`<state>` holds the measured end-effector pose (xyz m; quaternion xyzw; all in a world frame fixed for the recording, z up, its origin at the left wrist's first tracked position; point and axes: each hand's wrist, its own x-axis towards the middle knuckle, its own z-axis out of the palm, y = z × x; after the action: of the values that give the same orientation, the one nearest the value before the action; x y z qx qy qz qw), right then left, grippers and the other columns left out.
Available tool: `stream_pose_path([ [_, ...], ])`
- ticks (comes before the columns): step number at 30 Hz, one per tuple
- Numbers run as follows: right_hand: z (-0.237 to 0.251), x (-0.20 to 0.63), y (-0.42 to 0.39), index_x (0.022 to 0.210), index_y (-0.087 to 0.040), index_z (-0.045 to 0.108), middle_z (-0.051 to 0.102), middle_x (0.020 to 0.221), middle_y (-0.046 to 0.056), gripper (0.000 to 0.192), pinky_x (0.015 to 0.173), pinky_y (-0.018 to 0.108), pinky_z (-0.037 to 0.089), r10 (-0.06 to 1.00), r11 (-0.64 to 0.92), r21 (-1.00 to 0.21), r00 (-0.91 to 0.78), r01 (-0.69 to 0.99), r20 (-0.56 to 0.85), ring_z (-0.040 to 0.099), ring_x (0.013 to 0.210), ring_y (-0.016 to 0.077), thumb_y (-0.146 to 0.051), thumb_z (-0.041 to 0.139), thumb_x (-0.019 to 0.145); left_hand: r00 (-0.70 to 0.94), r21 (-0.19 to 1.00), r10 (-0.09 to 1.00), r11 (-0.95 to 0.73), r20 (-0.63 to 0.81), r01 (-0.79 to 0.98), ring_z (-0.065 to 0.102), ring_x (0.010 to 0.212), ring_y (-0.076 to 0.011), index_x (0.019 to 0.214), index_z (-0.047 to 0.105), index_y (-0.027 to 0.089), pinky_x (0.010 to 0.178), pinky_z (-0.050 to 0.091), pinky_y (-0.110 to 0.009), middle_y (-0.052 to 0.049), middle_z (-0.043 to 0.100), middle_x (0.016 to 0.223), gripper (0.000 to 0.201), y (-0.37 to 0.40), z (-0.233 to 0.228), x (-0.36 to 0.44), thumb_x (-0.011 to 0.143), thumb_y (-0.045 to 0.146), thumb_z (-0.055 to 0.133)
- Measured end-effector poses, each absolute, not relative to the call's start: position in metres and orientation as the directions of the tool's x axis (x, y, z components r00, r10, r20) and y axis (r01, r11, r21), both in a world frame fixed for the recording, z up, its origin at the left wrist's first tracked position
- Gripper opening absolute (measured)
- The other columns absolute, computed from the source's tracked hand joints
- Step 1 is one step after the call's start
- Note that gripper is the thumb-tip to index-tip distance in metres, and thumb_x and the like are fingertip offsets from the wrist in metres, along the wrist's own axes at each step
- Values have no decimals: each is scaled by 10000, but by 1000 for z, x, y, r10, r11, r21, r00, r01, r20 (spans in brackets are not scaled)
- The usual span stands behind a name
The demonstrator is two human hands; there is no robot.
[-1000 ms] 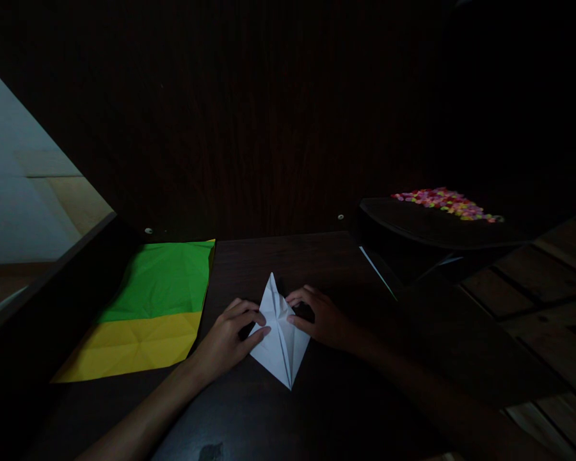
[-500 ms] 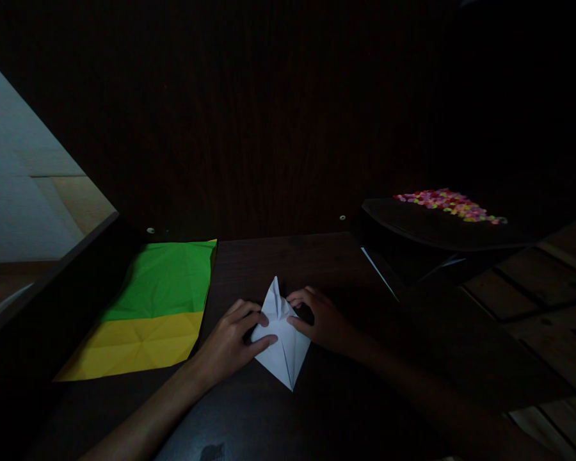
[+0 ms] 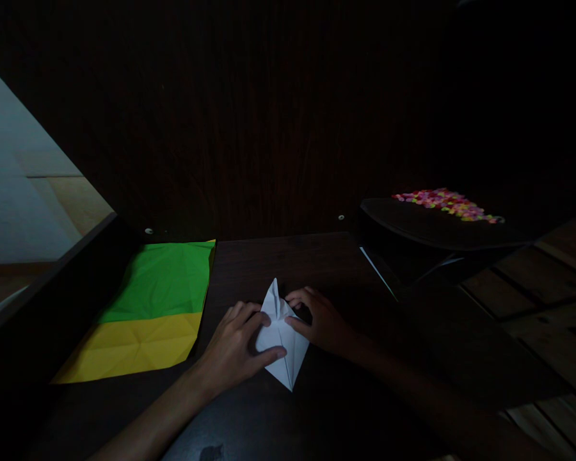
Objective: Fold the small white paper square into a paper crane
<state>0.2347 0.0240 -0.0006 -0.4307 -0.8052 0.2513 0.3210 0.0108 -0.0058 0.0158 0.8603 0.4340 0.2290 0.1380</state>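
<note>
A folded white sheet of paper [image 3: 294, 349], kite-shaped with a raised pointed flap at its far end, lies on the dark wooden tabletop [image 3: 249, 262]. My left hand [image 3: 237, 342] holds its left side; the thumb rests across the paper near the centre crease and the index fingertip presses near the base of the flap. On the right edge, my right hand [image 3: 319, 323] pinches the paper, thumb on top and the other fingers curled by the flap. Part of the paper's left side is hidden under my left hand.
Left of my hands lie creased green paper [image 3: 166, 278] and yellow paper [image 3: 139, 346], overlapping. A dark shelf [image 3: 393, 224] at the right carries a heap of small pink, red and yellow pieces [image 3: 454, 203]. A dark wooden panel [image 3: 249, 128] rises behind the tabletop.
My left thumb has slid right, further over the paper toward its centre crease, and the paper's left edge has drawn inward. My right hand stays nearly in place.
</note>
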Motion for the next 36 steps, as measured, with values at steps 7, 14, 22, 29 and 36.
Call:
stream_pose_path([
  [7,2,234,23,1066,-192,561,632,980,56,318,846,377,491,858,497,-684,-420,535,295,597,901,204,-108,678,783,510,411,824,-566,248,714,541,956,-291,1014,598,199,865,419,-475,-80,602,1033,365,-10,21,14,833,511,653],
  [14,1,233,23,1071,-193,561,630,979,58,322,835,367,494,860,495,-689,-411,530,302,601,890,199,-116,680,782,497,360,830,-558,255,747,534,947,-318,1007,596,186,843,431,-501,-97,598,1031,470,-11,19,17,721,528,742],
  [22,-1,235,23,1122,-193,520,632,1007,69,410,818,367,498,862,485,-740,-397,466,315,611,889,200,-173,703,756,511,414,828,-558,228,719,540,997,-324,1087,587,215,871,419,-508,-89,587,1121,489,-11,18,17,708,463,773],
  [29,10,230,18,1029,-213,546,642,915,29,272,765,320,489,902,412,-821,-307,396,304,617,835,178,-248,661,784,562,464,800,-588,210,663,529,1080,-328,1193,539,240,959,368,-535,-91,558,1228,550,-14,20,18,724,400,776],
  [36,20,228,15,929,-211,565,626,793,-2,71,685,274,464,919,390,-839,-215,379,330,591,709,149,-229,533,869,590,487,781,-604,206,631,512,1088,-327,1203,540,251,949,373,-514,-94,538,1256,570,-18,20,20,706,376,791],
])
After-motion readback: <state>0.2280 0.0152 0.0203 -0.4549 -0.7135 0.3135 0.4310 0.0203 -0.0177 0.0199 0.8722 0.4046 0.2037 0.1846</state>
